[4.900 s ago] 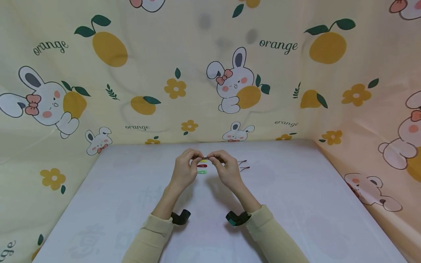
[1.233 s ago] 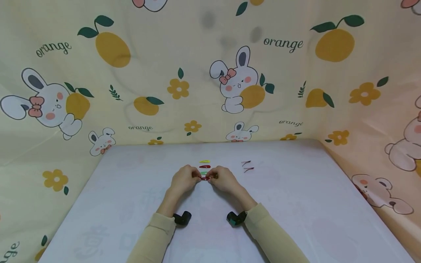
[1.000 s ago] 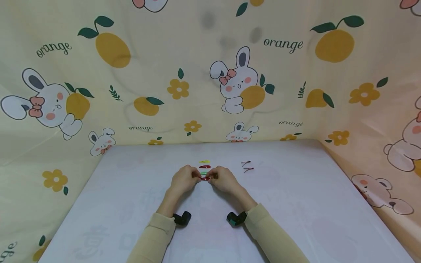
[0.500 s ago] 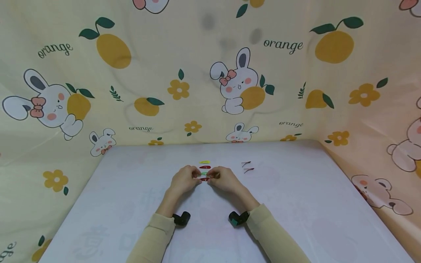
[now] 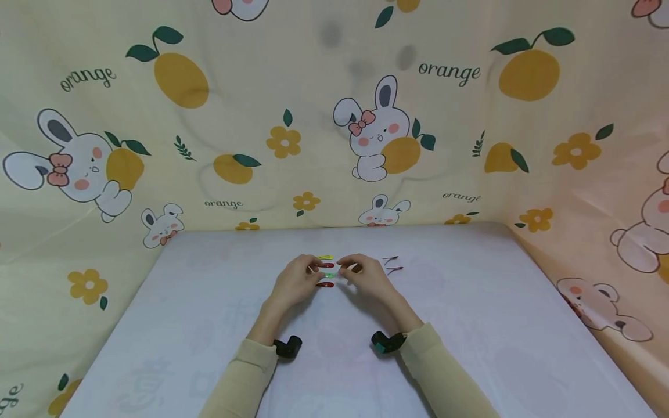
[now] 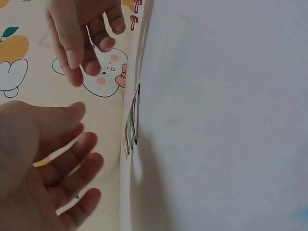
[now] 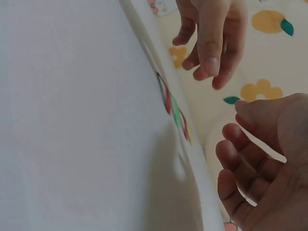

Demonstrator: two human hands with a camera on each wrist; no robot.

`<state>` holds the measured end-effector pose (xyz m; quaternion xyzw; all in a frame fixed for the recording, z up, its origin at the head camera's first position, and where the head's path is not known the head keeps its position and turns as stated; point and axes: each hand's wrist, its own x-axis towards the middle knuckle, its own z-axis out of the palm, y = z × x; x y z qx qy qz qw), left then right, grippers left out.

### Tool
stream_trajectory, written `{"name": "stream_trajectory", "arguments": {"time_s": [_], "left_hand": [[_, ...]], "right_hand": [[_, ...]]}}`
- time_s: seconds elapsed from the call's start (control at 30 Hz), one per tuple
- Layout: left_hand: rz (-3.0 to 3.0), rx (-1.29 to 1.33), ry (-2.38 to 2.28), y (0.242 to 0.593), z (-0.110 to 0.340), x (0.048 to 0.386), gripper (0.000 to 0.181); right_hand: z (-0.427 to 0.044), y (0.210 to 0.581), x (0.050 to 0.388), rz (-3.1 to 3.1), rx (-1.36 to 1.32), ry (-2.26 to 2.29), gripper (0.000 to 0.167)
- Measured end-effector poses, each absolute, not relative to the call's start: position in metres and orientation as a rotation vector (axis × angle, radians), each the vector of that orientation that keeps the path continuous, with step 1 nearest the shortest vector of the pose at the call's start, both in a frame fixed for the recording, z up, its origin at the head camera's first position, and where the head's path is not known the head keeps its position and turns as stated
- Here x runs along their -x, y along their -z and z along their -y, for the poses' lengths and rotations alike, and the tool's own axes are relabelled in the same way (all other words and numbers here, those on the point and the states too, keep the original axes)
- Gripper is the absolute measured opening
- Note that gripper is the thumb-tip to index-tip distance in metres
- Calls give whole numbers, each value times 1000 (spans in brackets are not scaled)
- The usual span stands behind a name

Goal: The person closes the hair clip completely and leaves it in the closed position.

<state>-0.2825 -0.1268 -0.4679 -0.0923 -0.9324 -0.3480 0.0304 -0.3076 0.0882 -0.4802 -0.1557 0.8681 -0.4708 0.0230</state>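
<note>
Snap hair clips lie in a column at the table's middle: a yellow clip (image 5: 326,257), a red clip (image 5: 328,265), a green clip (image 5: 330,275) and a nearer dark red clip (image 5: 326,285). My left hand (image 5: 294,283) hovers at the column's left side, partly covering clip ends. Opposite it, my right hand (image 5: 370,281) hovers at the right side. In the left wrist view, my left hand (image 6: 57,163) has its fingers spread and loosely bent, holding nothing. Likewise, the right wrist view shows nothing between the fingers of my right hand (image 7: 260,163).
Two thin dark red hair clips, one farther back (image 5: 391,258) and one nearer (image 5: 395,269), lie splayed to the right of the column. The white table (image 5: 334,360) ends at a printed cloth (image 5: 308,116) behind. Each wrist wears a small black camera (image 5: 288,347).
Earlier, both hands pinched a dark red clip, lowered it in front of the green one and set it down. Now they have let go, lifted and moved apart.
</note>
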Motion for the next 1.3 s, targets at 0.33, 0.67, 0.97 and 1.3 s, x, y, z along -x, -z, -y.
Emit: {"name": "stream_trajectory", "arguments": {"time_s": [0.33, 0.67, 0.97, 1.3], "left_hand": [[2671, 404, 1141, 465, 125, 282, 28], [2543, 417, 1177, 462, 120, 281, 28], [2502, 537, 1160, 457, 105, 285, 27], [2475, 583, 1138, 460, 87, 292, 25]], "right_hand": [[-119, 468, 315, -2784, 468, 1536, 25], [-158, 468, 326, -2935, 380, 1456, 26], [-188, 467, 327, -2981, 259, 1242, 27], [-203, 469, 332, -2862, 214, 1097, 22]]}}
